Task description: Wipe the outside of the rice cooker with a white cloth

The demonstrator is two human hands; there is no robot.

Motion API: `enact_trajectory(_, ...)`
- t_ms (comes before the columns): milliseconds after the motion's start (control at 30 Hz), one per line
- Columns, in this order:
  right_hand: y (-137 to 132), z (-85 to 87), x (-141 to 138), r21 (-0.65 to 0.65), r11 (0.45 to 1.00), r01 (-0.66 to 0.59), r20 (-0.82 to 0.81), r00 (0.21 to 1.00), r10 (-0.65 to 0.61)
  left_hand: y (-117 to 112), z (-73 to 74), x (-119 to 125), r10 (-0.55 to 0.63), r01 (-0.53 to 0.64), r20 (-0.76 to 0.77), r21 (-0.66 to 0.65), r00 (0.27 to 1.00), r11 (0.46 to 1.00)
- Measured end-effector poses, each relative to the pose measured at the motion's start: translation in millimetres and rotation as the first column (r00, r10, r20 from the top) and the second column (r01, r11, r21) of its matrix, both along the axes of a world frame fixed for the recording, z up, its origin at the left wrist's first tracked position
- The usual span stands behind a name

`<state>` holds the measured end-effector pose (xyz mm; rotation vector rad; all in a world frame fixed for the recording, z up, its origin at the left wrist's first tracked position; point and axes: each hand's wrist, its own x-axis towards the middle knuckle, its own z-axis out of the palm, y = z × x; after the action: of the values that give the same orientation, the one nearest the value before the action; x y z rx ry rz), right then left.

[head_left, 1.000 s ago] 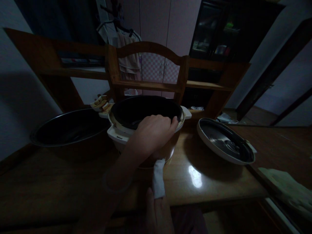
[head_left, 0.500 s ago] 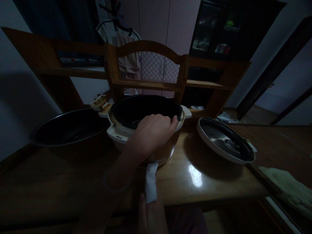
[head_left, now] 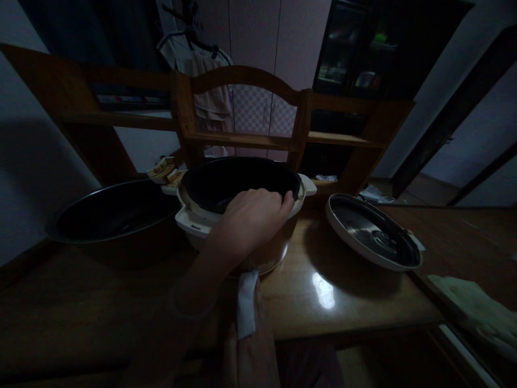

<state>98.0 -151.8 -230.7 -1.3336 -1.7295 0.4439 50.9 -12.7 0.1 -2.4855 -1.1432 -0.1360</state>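
Note:
In front of me stands a rice cooker (head_left: 194,222) with a white rim and side handles, its dark inner pot (head_left: 238,167) seated inside. My left hand (head_left: 258,218) reaches across the front, its fingers closed over the right front part of the pot's rim. Below it, low against the cooker's front, my right hand (head_left: 256,345) holds a folded white cloth (head_left: 246,304); its fingertips are partly hidden. The cooker's round lid (head_left: 375,231) lies inner side up on the right, detached from the body.
A second wide dark pot (head_left: 117,215) stands to the left on the wooden table (head_left: 307,318). Wooden shelving (head_left: 246,141) rises behind the cooker. A pale cloth (head_left: 476,302) lies at the lower right. The room is dim.
My right hand and the white cloth have shifted slightly left and turned a little. My left hand keeps its hold on the pot's rim.

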Motion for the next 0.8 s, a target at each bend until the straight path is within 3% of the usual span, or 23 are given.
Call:
enact_trajectory(267,-1.3,0.4,-3.8,0.005,1.0,0.025,0.016,1.0,-0.026,0.6,0.5,0.7,0.011,-0.011,-0.002,-0.009,1.0,1.0)
enact_trajectory(467,-0.1,4.6,-0.2,0.015,0.999,-0.037,0.128,0.991,0.034,0.1,0.8,0.6,0.016,-0.016,-0.017,0.0,1.0,1.0)
enact_trajectory(800,-1.6,34.5,28.1,-0.001,1.0,-0.005,-0.04,0.999,0.005,0.1,1.1,0.9,0.003,-0.003,-0.015,0.001,1.0,1.0)
